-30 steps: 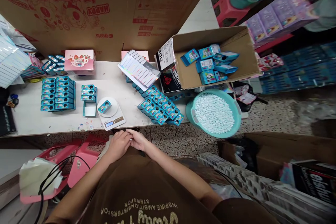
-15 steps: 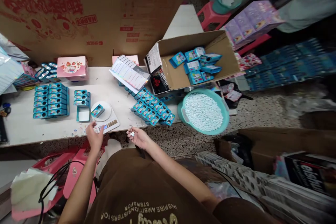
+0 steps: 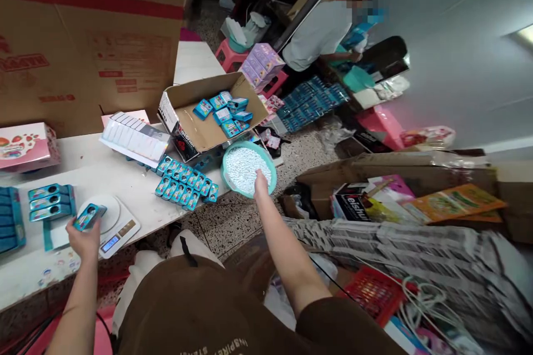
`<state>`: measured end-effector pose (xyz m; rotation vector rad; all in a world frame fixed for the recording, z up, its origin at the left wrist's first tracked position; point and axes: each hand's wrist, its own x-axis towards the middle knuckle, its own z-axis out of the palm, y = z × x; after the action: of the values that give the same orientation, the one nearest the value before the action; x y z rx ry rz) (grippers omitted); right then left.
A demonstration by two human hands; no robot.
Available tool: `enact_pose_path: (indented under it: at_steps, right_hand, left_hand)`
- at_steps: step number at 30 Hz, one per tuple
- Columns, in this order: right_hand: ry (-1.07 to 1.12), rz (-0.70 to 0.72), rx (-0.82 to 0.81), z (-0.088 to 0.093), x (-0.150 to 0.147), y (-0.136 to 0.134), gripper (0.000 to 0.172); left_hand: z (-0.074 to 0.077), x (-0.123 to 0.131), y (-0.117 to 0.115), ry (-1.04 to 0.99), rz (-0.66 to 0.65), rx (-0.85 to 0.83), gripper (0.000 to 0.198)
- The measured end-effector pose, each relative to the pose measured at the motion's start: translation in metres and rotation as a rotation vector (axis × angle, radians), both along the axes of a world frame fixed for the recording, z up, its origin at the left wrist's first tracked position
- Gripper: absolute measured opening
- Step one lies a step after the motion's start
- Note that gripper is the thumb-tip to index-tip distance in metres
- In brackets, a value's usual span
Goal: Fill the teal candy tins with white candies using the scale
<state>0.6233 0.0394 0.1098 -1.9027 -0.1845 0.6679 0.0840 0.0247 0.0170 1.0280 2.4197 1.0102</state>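
My left hand [image 3: 85, 239] is closed round a small blue box [image 3: 87, 217] with a round window, lifted just off the white plate of a kitchen scale [image 3: 120, 233]. Over the turquoise basin [image 3: 272, 177] full of small white tablets [image 3: 241, 166], my right hand [image 3: 260, 184] reaches down at the near side; its fingers are mostly hidden from me. Beside the scale, several like boxes [image 3: 50, 201] stand in a row by an open blue tray [image 3: 56, 236]. More blue boxes [image 3: 183, 183] lie in rows between scale and basin.
An open carton [image 3: 183, 122] with loose blue boxes stands behind the basin. Label sheets [image 3: 133, 138] lie on the white table [image 3: 145, 202]. A large brown carton [image 3: 91, 55] rises behind. At right are stacked cardboard [image 3: 383, 238], a red basket [image 3: 370, 294] and another person [image 3: 318, 36].
My right hand, which held a few white tablets near the table edge, has moved right to the basin. My left hand has taken hold of the box on the scale. The view has turned right.
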Motion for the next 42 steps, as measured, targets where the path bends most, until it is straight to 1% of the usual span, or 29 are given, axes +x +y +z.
enact_pose_path:
  at_steps: [1,2,4,5,7,8,9,11,12,13,14,16,18,21,24,26,27,29,30,32,35,37,39,42]
  right_hand:
    - [-0.041,0.005,0.005,-0.003,-0.005,-0.002,0.023]
    - [-0.034,0.033,0.015,-0.007,-0.016,-0.004,0.024]
    - [0.048,0.157,0.048,-0.015,-0.055,-0.008,0.027]
    - [0.118,0.249,0.072,-0.017,-0.081,-0.010,0.028]
    - [0.274,0.431,0.127,-0.019,-0.139,-0.012,0.028]
    - [0.372,0.509,0.155,-0.018,-0.168,-0.012,0.029]
    - [0.484,0.555,0.182,-0.017,-0.197,-0.011,0.031]
    - [0.761,0.572,0.236,-0.015,-0.247,-0.009,0.038]
    - [0.930,0.574,0.227,-0.015,-0.267,-0.007,0.041]
    - [1.089,0.573,0.203,-0.015,-0.283,-0.006,0.043]
    - [1.226,0.565,0.178,-0.016,-0.296,-0.006,0.044]
    - [1.423,0.522,0.160,-0.017,-0.312,-0.006,0.045]
    - [1.513,0.448,0.200,-0.017,-0.319,-0.007,0.042]
    - [1.532,0.312,0.271,-0.013,-0.322,-0.006,0.033]
    - [1.542,0.204,0.279,-0.007,-0.324,-0.003,0.028]
    - [1.568,0.171,0.279,-0.005,-0.326,-0.001,0.027]
    - [1.578,0.164,0.279,-0.004,-0.327,0.000,0.026]
    - [1.584,0.152,0.274,-0.005,-0.324,0.001,0.025]
    - [1.575,0.150,0.268,-0.005,-0.321,0.002,0.025]
    - [1.533,0.160,0.244,-0.007,-0.310,0.002,0.029]
    - [1.406,0.190,0.196,-0.010,-0.285,-0.002,0.032]
    - [1.323,0.201,0.173,-0.012,-0.267,-0.008,0.031]
    - [1.270,0.193,0.174,-0.015,-0.249,-0.018,0.029]
    - [1.218,0.151,0.168,-0.018,-0.229,-0.035,0.027]
  left_hand:
    - [0.002,0.002,0.001,0.001,0.008,0.003,0.069]
    - [0.006,0.004,0.002,0.012,-0.008,0.015,0.063]
    - [0.020,0.008,-0.002,0.064,-0.124,0.076,0.049]
    - [0.032,0.012,-0.005,0.097,-0.220,0.120,0.043]
    - [0.061,0.025,-0.016,0.160,-0.392,0.204,0.035]
    - [0.079,0.033,-0.023,0.186,-0.439,0.236,0.033]
    - [0.096,0.042,-0.030,0.202,-0.480,0.262,0.034]
    - [0.125,0.061,-0.042,0.225,-0.553,0.306,0.037]
    - [0.135,0.068,-0.046,0.234,-0.608,0.307,0.037]
    - [0.142,0.074,-0.049,0.242,-0.665,0.301,0.038]
    - [0.145,0.079,-0.050,0.247,-0.722,0.284,0.037]
    - [0.144,0.083,-0.051,0.250,-0.813,0.233,0.037]
    - [0.137,0.082,-0.050,0.242,-0.858,0.194,0.039]
    - [0.133,0.080,-0.053,0.216,-0.876,0.195,0.042]
    - [0.143,0.081,-0.057,0.180,-0.861,0.196,0.041]
    - [0.153,0.081,-0.057,0.141,-0.828,0.189,0.037]
    - [0.156,0.080,-0.057,0.114,-0.792,0.184,0.034]
    - [0.157,0.074,-0.054,0.041,-0.664,0.166,0.033]
    - [0.153,0.068,-0.051,-0.006,-0.581,0.157,0.037]
    - [0.139,0.054,-0.045,-0.103,-0.422,0.140,0.045]
    - [0.105,0.028,-0.036,-0.202,-0.260,0.141,0.051]
    - [0.082,0.012,-0.031,-0.229,-0.195,0.159,0.053]
    - [0.062,-0.002,-0.027,-0.240,-0.155,0.194,0.054]
    - [0.041,-0.019,-0.022,-0.220,-0.133,0.188,0.055]
